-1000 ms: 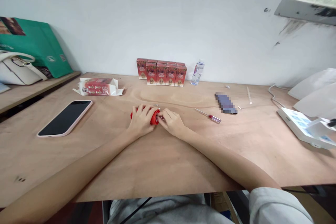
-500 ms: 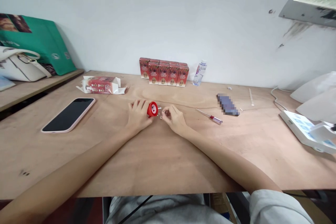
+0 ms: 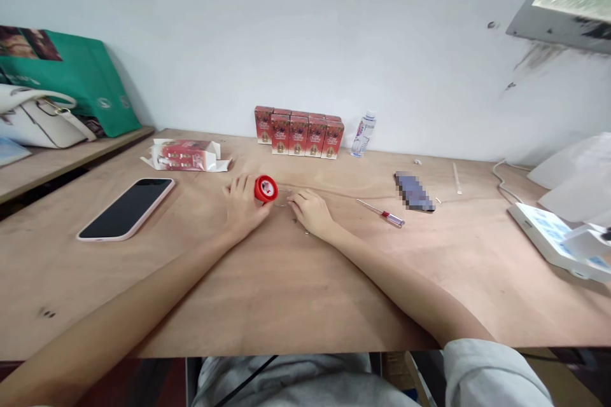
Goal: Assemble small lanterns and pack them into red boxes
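Between the two hands, near the middle of the wooden table [image 3: 296, 292], sits a small red round object [image 3: 265, 189]; the left hand [image 3: 242, 205] curls around it from the near side, fingers touching its rim and keeping it tipped so its pale inner face looks toward the person; whether they squeeze it firmly I cannot tell. Just right of it the right hand [image 3: 310, 210] lies low on the board, fingers drawn loosely together and pointing at the red piece, apart from it by a slight gap; whether anything is pinched between them cannot be made out; a tiny dark speck [image 3: 307, 233], perhaps a screw, lies on the wood beside the wrist.

Further right of that hand rests a thin screwdriver [image 3: 382, 211] with a red handle, and beyond it a blurred dark flat thing [image 3: 413, 191]; far right, at the table's end, a white device [image 3: 554, 236] with a cable. Left of the grip a phone [image 3: 126, 207] in a pale case lies face up; behind it an opened red carton [image 3: 185, 156] lies flat. Beyond both hands, against the wall, a row of red boxes [image 3: 299, 134] stands upright, with a small clear bottle [image 3: 361, 134] just to its right. Away on the left side shelf sit a green bag [image 3: 71, 79] and a white handbag [image 3: 38, 124].
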Demonstrator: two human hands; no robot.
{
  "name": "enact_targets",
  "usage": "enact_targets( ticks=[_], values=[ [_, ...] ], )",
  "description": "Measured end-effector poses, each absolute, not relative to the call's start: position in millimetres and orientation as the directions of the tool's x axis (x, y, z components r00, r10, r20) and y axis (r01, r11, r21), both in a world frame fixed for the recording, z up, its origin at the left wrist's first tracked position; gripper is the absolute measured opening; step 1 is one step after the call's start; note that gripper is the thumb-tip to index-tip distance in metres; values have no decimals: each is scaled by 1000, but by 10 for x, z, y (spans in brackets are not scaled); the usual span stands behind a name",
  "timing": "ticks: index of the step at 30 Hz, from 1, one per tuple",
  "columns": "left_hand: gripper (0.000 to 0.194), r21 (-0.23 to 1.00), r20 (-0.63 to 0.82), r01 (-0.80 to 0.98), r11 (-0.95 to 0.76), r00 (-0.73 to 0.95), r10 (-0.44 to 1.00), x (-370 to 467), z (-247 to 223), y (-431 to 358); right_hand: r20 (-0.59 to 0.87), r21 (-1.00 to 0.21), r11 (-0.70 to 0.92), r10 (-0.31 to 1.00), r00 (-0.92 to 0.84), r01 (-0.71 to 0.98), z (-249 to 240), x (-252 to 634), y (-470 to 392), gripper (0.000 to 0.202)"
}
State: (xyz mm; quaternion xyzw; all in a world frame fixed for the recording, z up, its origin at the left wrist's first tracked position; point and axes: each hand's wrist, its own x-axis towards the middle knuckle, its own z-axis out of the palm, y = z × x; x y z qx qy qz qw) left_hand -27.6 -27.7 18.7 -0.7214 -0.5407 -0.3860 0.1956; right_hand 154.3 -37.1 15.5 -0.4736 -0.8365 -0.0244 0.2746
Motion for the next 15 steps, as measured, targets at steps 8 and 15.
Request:
enact_targets(
  ticks=[8,15],
  values=[
    [35,177,787,885,-431,135,601,-262,159,-286,580,-196,649,681,-447,735,179,1602,-568,22],
    [39,199,820,783,-589,196,538,-250,172,-299,346,-151,587,785,-513,796,220,1595,-696,16]
  ],
)
